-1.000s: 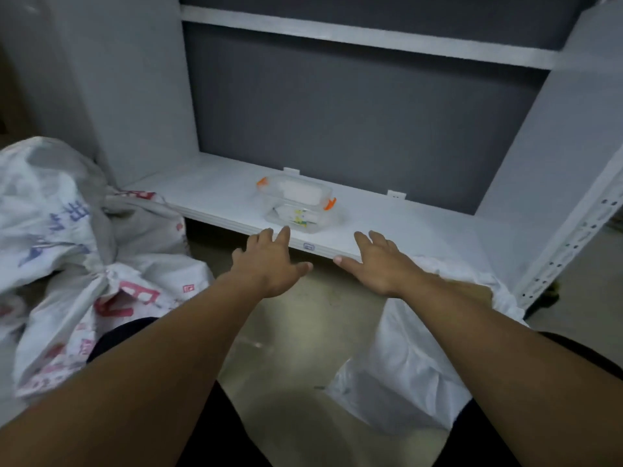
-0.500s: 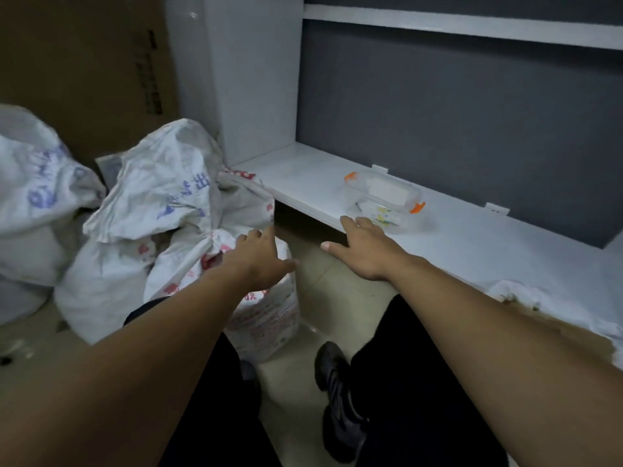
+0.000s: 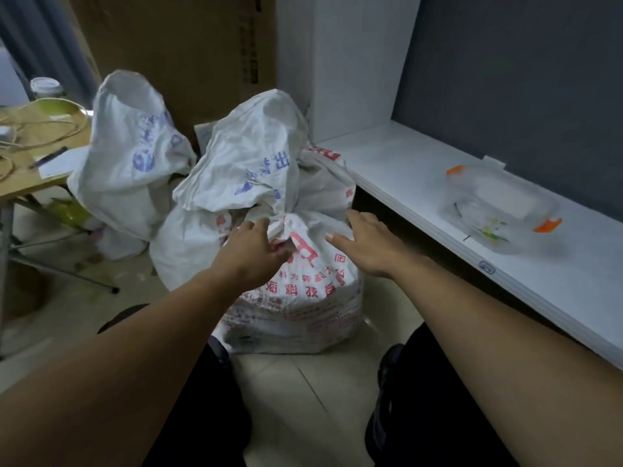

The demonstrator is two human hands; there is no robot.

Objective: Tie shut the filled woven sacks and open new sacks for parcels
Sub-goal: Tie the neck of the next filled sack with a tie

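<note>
Shifted from the white shelf [image 3: 404, 173] edge across to the red-printed sack [image 3: 296, 294], upright on the tiled floor [image 3: 303, 382] beside that shelf. Left hand [image 3: 251, 256] at the gathered neck [image 3: 281, 227]; touching or pinching, cannot tell from this angle. Right hand [image 3: 365, 246] spread, holding nothing, just over the sack's shoulder. Step in hand: probably checking the closure. Next: grip neck firmly, draw tie snug. Blue-printed sacks [image 3: 249, 156] behind; clear box [image 3: 499, 210] on shelf; table [image 3: 30, 146] far left.

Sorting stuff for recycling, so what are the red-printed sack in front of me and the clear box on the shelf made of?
Red-printed sack: likely woven plastic, matte white, going by its stiff, crinkled folds; the weave is too fine to see. Clear box: rigid see-through plastic, fairly glossy; contents show through, and orange clips look plastic too.
</note>
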